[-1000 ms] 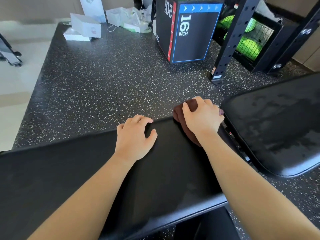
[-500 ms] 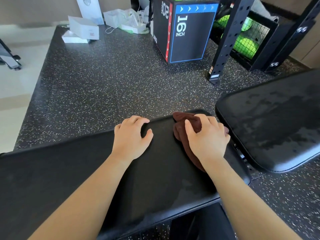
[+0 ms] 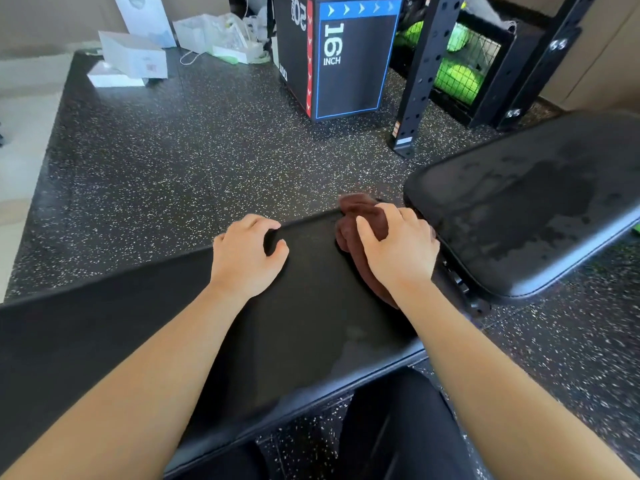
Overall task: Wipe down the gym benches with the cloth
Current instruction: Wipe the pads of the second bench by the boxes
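A black padded bench seat (image 3: 294, 334) stretches across the lower half of the head view. My right hand (image 3: 401, 251) presses a dark brown cloth (image 3: 360, 220) onto the far right corner of this pad, fingers curled over the cloth. My left hand (image 3: 246, 254) rests on the pad's far edge, fingers bent over the rim, holding no object. A second black pad (image 3: 526, 209), the bench's backrest, sits to the right with damp streaks on its surface.
Speckled black rubber flooring (image 3: 173, 161) lies beyond the bench. A black plyo box marked "16 INCH" (image 3: 343, 60) stands at the back, a black rack upright (image 3: 419, 81) beside it, and a wire cage of green balls (image 3: 460, 67). White boxes (image 3: 131, 60) and bags sit far left.
My right hand drew the cloth toward me across the pad's corner, then pushed it back to the far edge. My left hand stayed on the pad's rim.
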